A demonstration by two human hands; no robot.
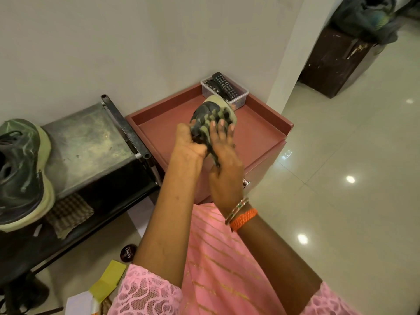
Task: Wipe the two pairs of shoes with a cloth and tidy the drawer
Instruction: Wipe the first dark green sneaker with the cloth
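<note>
Pink lace sleeves [145, 294] sit closest to the lens, with my pink striped garment [218, 253] between both forearms. Low on the floor to the left lie a yellow-green card [109, 280] and a round dark tin [127, 253] marked "Cherry". On the right wrist I note bangles [237, 210] and an orange thread band [244, 220].

Left, on a dark metal bench [91, 146] serving as worktop, one dark shoe with a pale green sole [20, 176] rests on its side. A checked cloth [70, 214] lies just beside it, at the bench's front edge.

Both hands are raised over the red cabinet [261, 137]. My left hand [188, 144] has its grip closed on the second dark shoe [212, 117], fingers curled round the upper; the shoe is tilted, sole turned toward me and toe pointing away. My right hand [223, 160] lies flat against the sole with fingers straight and spread, holding nothing in a closed grip. A dark strip shows between the two hands; I cannot tell whether it is cloth or part of the shoe.

Beyond the shoe, in the cabinet's back corner against the wall, a clear plastic tub [241, 97] holds a black remote control [225, 85]. Farther right, a dark brown stand [336, 62] carries a dark bundle [368, 19].
</note>
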